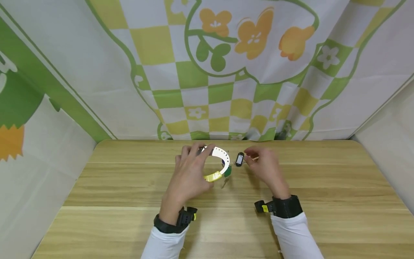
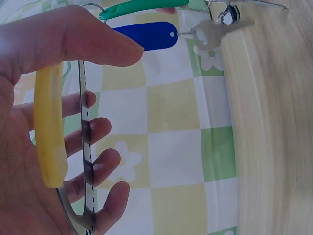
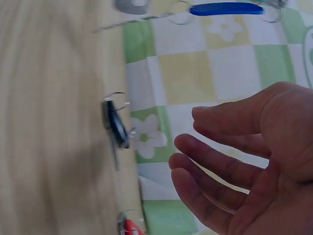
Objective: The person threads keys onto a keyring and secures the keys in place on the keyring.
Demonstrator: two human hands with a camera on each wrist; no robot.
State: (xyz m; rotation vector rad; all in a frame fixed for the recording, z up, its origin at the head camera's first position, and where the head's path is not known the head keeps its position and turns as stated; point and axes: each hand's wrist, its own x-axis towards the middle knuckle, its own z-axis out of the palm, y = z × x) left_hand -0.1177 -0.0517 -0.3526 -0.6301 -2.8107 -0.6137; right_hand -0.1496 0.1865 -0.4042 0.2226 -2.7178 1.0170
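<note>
My left hand (image 1: 191,176) grips a large flat metal key ring (image 1: 225,157) that has a row of small holes and a yellow handle (image 1: 213,176). The thumb is on the handle's side and the fingertips are at the metal band. From the ring hang keys with a green tag (image 1: 228,171) and a blue tag (image 2: 161,37); one key (image 1: 225,182) dangles below. My right hand (image 1: 266,165) has loosely bent fingers with nothing between them. Just left of its fingertips is a key with a black tag (image 1: 239,159), its small wire ring visible in the right wrist view.
A key with a red tag (image 3: 131,227) appears at the bottom of the right wrist view. The wooden table (image 1: 129,223) ends at the back against a checked, flowered cloth (image 1: 223,93). Pale cloth walls stand on both sides.
</note>
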